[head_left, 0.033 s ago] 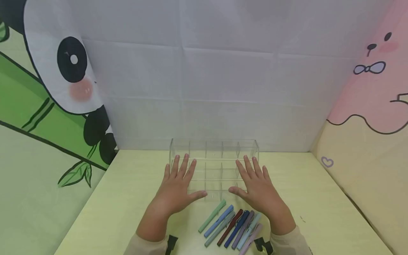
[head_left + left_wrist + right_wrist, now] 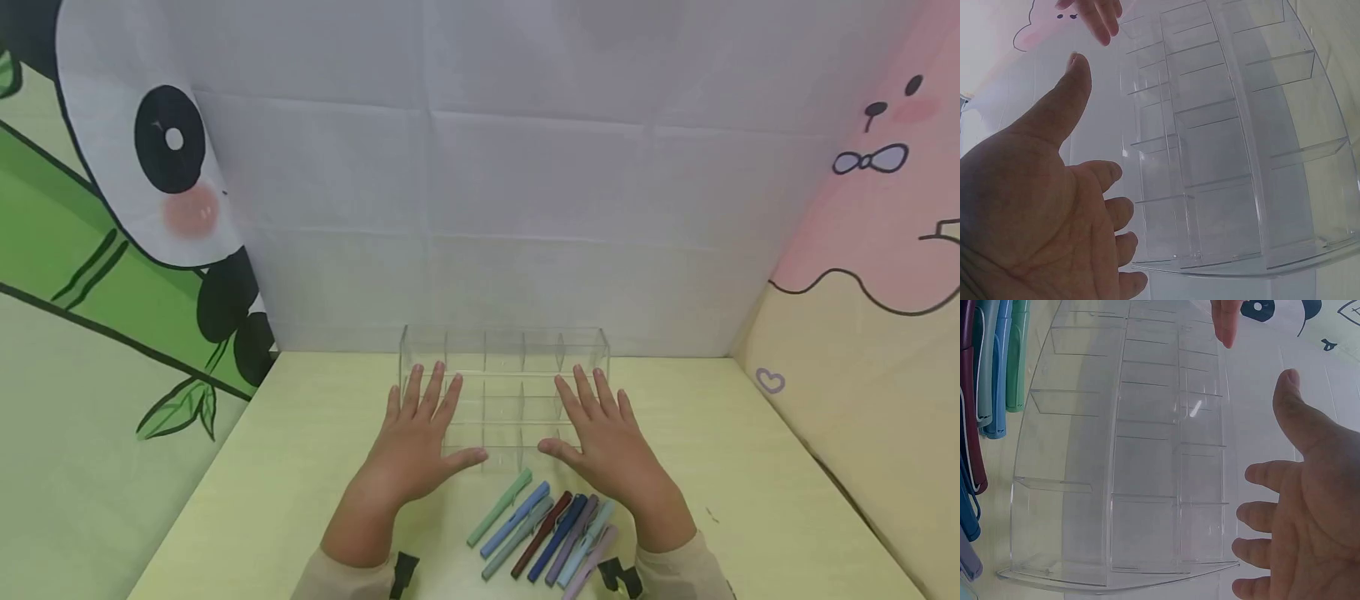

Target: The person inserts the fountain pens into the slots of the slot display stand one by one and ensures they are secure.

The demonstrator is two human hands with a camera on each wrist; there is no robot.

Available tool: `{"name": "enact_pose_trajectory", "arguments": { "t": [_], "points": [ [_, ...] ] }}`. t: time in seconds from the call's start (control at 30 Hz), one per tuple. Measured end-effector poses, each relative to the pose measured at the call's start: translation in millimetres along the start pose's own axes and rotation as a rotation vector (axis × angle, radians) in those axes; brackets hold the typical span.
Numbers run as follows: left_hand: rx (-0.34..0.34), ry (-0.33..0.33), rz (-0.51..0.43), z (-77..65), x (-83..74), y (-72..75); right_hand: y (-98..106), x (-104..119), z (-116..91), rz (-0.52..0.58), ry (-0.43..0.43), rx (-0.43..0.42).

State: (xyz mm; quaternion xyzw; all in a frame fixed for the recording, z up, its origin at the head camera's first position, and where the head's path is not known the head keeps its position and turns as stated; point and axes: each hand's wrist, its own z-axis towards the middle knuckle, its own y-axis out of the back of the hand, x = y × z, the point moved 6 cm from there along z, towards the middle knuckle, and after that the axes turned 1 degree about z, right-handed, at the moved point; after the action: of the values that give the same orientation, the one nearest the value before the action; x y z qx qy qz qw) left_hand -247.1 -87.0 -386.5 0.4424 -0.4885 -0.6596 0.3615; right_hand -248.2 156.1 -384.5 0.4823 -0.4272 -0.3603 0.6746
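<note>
My left hand [image 2: 416,450] is held with its fingers spread, palm down, over the left side of a clear compartment organizer [image 2: 502,408]. Mirroring it on the right, my right hand [image 2: 611,454] also has straight, spread fingers and holds nothing. Stepped rows of see-through compartments fill the organizer, and both wrist views show them bare. Between the wrists lie several capped pens side by side, slanting: a green pen [image 2: 498,510], a blue pen [image 2: 514,521], a dark red pen [image 2: 542,536], a navy pen [image 2: 557,539] and a lilac pen [image 2: 589,565] among them.
The pale wood-look table [image 2: 285,492] meets a white cloth backdrop [image 2: 525,183] just behind the organizer. Printed side panels stand left and right, with a panda [image 2: 120,150] and a pink figure [image 2: 885,208]. Dark straps [image 2: 403,575] show at the sleeves.
</note>
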Motion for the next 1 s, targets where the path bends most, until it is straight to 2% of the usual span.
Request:
{"name": "enact_pose_trajectory", "arguments": {
  "t": [0.27, 0.43, 0.6, 0.67, 0.77, 0.83, 0.9, 1.0],
  "points": [
    [-0.027, -0.011, 0.038, -0.9, 1.7, -0.7, -0.3, 0.2, -0.7, 0.005, 0.001, -0.008],
    [-0.051, -0.024, 0.026, -0.8, 4.5, -2.3, 0.8, -0.8, -2.0, 0.006, 0.004, -0.013],
    [-0.138, -0.003, -0.035, 3.3, 23.7, 3.4, 6.5, -3.8, -3.3, 0.028, 0.005, -0.02],
    [-0.179, 0.031, -0.119, 5.2, 36.2, 7.2, 10.4, -6.1, -3.8, 0.041, 0.001, -0.027],
    [-0.195, 0.096, -0.317, 8.5, 57.3, 7.6, 17.9, -10.9, -4.7, 0.076, -0.008, -0.043],
    [-0.154, 0.147, -0.478, 11.1, 71.3, 3.1, 24.7, -14.9, -5.8, 0.108, -0.01, -0.06],
    [-0.084, 0.206, -0.62, 13.4, 84.2, -4.8, 33.2, -19.3, -7.5, 0.15, -0.012, -0.081],
    [0.02, 0.27, -0.76, 15.8, 97.4, -14.7, 46.7, -28.0, -12.4, 0.197, -0.036, -0.111]
  ]
}}
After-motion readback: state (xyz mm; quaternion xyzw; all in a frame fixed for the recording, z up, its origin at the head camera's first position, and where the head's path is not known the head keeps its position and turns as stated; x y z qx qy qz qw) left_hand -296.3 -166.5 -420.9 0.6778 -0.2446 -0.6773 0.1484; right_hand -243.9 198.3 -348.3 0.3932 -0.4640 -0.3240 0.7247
